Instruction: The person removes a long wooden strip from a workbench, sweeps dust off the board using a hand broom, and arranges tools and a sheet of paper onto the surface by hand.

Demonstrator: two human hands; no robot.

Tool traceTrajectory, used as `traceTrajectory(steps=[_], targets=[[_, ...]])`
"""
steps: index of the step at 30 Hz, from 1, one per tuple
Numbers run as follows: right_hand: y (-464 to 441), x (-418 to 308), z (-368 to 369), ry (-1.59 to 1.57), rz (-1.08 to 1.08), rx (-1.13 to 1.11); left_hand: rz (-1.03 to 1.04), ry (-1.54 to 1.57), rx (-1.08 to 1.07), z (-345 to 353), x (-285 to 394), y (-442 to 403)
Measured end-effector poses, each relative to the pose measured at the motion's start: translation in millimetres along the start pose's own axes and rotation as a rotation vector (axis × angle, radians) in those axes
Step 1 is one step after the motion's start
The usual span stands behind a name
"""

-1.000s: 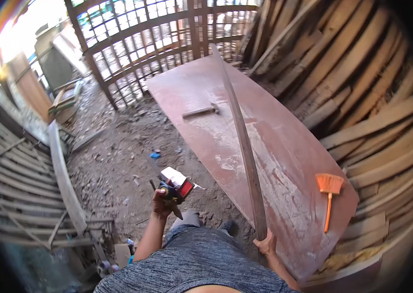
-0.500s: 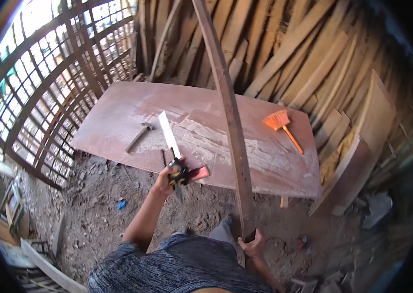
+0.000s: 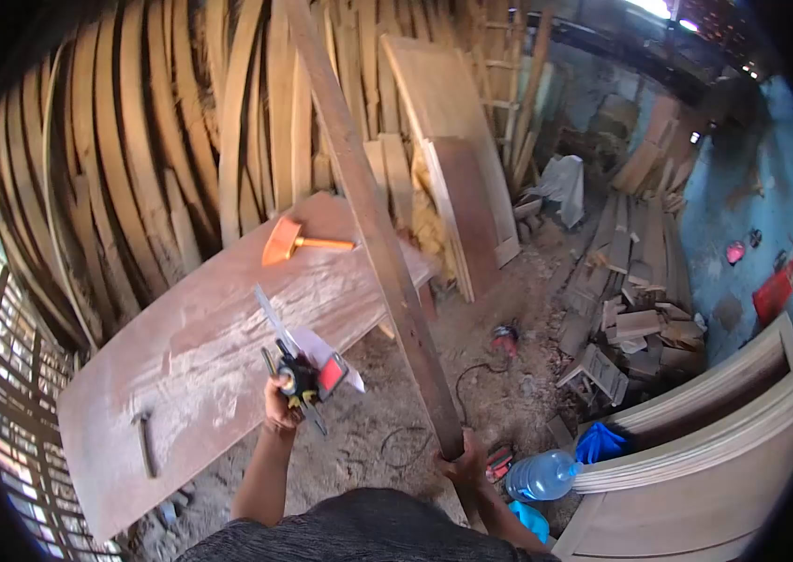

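Note:
My left hand (image 3: 281,405) is closed around a bundle of tools (image 3: 298,375), with a metal blade, black and yellow parts, a red piece and a pale sheet sticking out. My right hand (image 3: 464,459) grips the lower end of a long wooden beam (image 3: 373,225), which slants up to the left. Beyond them is a reddish board (image 3: 181,328) with pale dust on it. An orange brush (image 3: 282,242) and a hammer (image 3: 146,445) lie on that board.
Planks (image 3: 134,140) lean along the back wall, beside upright panels (image 3: 471,206). Scrap wood (image 3: 638,323) lies at the right. Nearer are a water bottle (image 3: 543,476), a curved wooden frame (image 3: 696,468), and a power tool (image 3: 505,339) with a cord on the ground.
The view has swung right, bringing the blue wall, scrap wood and bottle into sight. Both hands have turned with it, still holding the tools and the beam. The brush and hammer remain on the board.

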State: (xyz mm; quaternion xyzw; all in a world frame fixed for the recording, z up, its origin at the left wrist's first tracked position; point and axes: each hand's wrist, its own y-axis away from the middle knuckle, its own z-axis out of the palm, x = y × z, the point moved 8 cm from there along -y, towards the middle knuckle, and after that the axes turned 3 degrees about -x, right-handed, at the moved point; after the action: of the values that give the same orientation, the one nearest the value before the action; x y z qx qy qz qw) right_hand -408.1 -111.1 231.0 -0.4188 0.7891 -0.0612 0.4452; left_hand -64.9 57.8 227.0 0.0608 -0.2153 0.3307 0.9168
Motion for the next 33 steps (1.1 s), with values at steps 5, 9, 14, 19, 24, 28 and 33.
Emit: traceTrajectory(steps=[5,9,14,19,24,28,33], targets=[[25,47,-65,0.070,0.277,0.132,-0.219,-0.058,-0.124,55,-86,-40],[54,81,-114,0.335,0.136,0.297,-0.370,-0.369,-0.258,144,-141,-79],[82,107,-145,0.027,0.276,0.300,-0.477,-0.358,-0.391,223,-227,-110],[116,109,-149,-0.038,0.283,0.367,-0.445,-0.393,-0.417,282,-295,-119],[125,86,-143,-0.055,0.295,0.483,-0.470,-0.381,-0.387,303,-358,-142],[107,48,-156,0.043,0.381,0.507,-0.539,-0.340,-0.420,318,-393,-127],[132,58,-152,0.018,0.531,0.580,-0.658,-0.236,-0.684,317,-418,-113]])
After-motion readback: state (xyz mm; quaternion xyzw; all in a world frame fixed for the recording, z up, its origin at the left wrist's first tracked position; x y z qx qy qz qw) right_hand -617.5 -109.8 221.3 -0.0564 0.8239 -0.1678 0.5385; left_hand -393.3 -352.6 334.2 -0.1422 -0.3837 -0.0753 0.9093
